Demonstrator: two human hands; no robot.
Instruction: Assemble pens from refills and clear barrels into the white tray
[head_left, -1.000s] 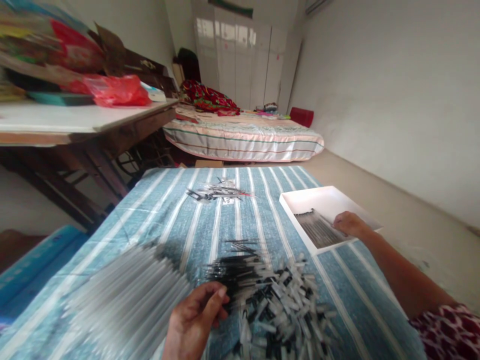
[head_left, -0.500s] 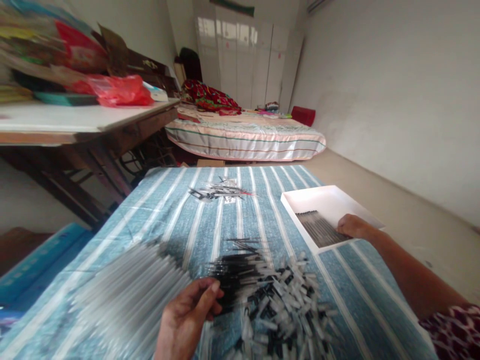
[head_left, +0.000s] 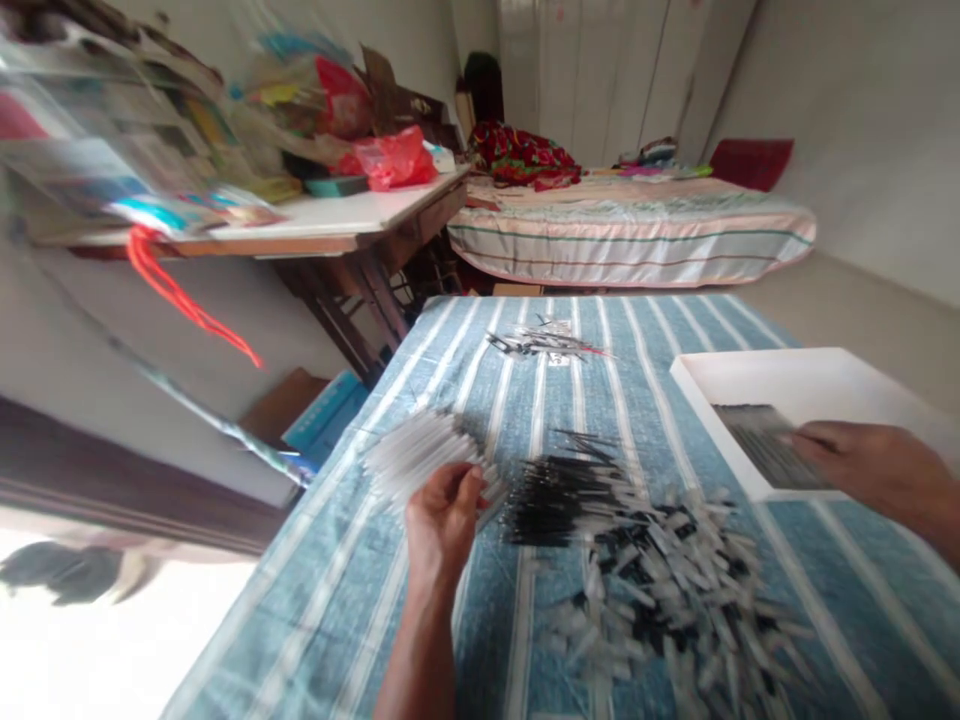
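My left hand (head_left: 446,505) is closed, fingertips pinched together, at the right edge of a pile of clear tubes (head_left: 412,450); what it holds, if anything, is too small to make out. My right hand (head_left: 847,455) reaches into a white box (head_left: 825,365), its fingers curled against a row of dark, thin rods (head_left: 757,435); its grip is blurred. Between the hands lies a heap of black refills (head_left: 551,500). Nearer me and to the right, many clear and black caps (head_left: 675,570) are spread on the striped cloth.
A small bunch of thin pieces (head_left: 540,343) lies toward the far end of the striped table (head_left: 480,640). Behind are a bed (head_left: 630,235) and a cluttered white-topped table (head_left: 330,220) with a red bag (head_left: 397,160). A blue box (head_left: 322,420) stands at the left.
The view has swung left. My left hand has moved from the black refills to the clear tubes. My right hand remains at the row in the white box.
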